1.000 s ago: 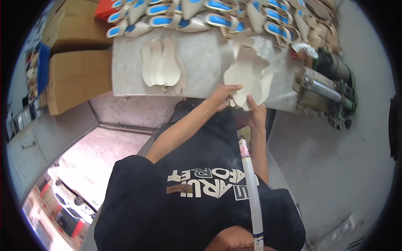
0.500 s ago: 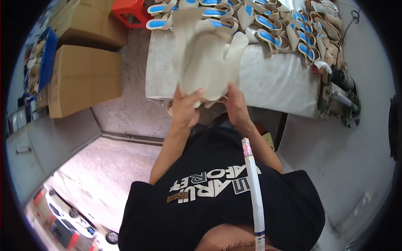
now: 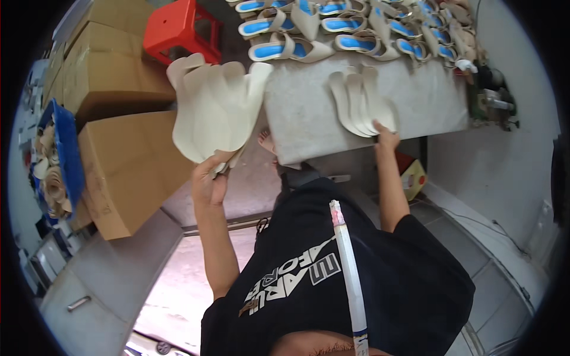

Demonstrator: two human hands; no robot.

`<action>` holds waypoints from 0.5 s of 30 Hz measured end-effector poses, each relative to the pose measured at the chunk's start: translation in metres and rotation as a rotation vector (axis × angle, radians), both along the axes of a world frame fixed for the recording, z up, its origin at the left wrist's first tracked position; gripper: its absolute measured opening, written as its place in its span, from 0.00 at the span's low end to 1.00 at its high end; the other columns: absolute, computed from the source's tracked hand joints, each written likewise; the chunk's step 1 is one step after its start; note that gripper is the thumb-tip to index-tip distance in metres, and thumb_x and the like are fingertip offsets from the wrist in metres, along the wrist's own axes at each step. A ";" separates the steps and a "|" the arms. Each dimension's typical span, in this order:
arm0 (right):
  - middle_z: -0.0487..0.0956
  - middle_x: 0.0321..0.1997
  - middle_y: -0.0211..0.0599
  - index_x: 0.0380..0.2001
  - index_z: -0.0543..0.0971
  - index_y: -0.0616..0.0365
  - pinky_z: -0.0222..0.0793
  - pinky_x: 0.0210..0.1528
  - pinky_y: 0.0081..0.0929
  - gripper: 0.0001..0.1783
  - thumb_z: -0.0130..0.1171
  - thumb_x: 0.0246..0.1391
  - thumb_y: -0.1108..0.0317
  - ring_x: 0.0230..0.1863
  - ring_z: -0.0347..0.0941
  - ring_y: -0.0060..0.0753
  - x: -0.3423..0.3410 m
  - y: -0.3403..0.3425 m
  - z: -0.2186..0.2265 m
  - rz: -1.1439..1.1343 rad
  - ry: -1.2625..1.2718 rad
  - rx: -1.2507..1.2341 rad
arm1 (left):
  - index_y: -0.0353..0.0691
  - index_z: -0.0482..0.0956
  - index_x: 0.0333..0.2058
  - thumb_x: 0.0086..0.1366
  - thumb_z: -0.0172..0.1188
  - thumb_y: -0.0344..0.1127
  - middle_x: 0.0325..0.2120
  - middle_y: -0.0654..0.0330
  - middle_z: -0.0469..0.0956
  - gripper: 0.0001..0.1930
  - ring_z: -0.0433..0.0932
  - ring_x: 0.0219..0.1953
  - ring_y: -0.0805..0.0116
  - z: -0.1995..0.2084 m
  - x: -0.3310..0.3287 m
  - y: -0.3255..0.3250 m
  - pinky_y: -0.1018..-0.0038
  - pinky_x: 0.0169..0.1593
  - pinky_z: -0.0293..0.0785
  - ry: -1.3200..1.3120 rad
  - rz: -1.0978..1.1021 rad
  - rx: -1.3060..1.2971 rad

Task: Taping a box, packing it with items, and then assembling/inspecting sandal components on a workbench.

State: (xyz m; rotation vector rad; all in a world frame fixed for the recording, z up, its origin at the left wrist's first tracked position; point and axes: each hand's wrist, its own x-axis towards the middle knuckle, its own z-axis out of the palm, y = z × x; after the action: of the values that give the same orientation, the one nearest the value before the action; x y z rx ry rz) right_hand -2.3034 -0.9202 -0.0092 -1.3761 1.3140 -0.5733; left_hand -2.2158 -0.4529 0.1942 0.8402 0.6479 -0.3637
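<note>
My left hand [image 3: 212,178] grips a fanned stack of cream insoles [image 3: 217,110] by their narrow ends, left of the table and beside the cardboard boxes. The broad ends spread upward and away from me. Over the table's near part, my right hand [image 3: 386,137] is closed on the near ends of a smaller fan of cream insoles [image 3: 358,102]. Its fingers are partly hidden by the insoles. I cannot tell whether this fan touches the tabletop. Beyond it, several beige sandals [image 3: 274,50] with blue footbeds stand in rows.
A table [image 3: 297,133] with a pale cover lies ahead. Cardboard boxes [image 3: 133,160], a blue crate [image 3: 68,154] of beige pieces and a red stool [image 3: 172,29] are at left. A dark machine [image 3: 496,98] adjoins the table's right end. A cigarette [image 3: 351,279] juts out before my shirt.
The single bunch of insoles held in both hands is now parted. My left hand has moved left with the larger fan, my right hand rightward with the smaller. The view has shifted.
</note>
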 end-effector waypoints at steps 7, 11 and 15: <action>0.79 0.49 0.47 0.53 0.72 0.68 0.79 0.43 0.39 0.33 0.68 0.40 0.86 0.46 0.80 0.45 -0.011 0.038 -0.002 -0.316 -0.105 0.252 | 0.28 0.59 0.63 0.56 0.54 0.17 0.58 0.45 0.70 0.33 0.72 0.59 0.48 -0.026 0.115 0.051 0.51 0.65 0.67 0.077 -0.263 0.073; 0.78 0.52 0.41 0.56 0.72 0.60 0.77 0.46 0.37 0.32 0.65 0.46 0.85 0.50 0.77 0.44 -0.011 0.089 0.013 -0.417 -0.269 0.424 | 0.30 0.60 0.63 0.56 0.54 0.16 0.56 0.47 0.72 0.33 0.74 0.57 0.52 -0.028 0.186 0.079 0.53 0.63 0.70 0.043 -0.377 -0.067; 0.76 0.54 0.40 0.57 0.71 0.61 0.74 0.53 0.39 0.27 0.62 0.52 0.81 0.53 0.74 0.40 -0.021 0.157 0.009 -0.587 -0.471 0.560 | 0.32 0.60 0.64 0.57 0.54 0.16 0.56 0.49 0.72 0.33 0.73 0.58 0.51 -0.018 0.271 0.098 0.55 0.60 0.73 0.031 -0.504 -0.167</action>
State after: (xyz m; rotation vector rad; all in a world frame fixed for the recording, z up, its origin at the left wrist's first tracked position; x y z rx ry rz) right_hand -2.3240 -0.7633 -0.0005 -0.3536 1.3357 -0.7844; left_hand -1.9449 -0.3553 0.1764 0.8320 0.4195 -0.8759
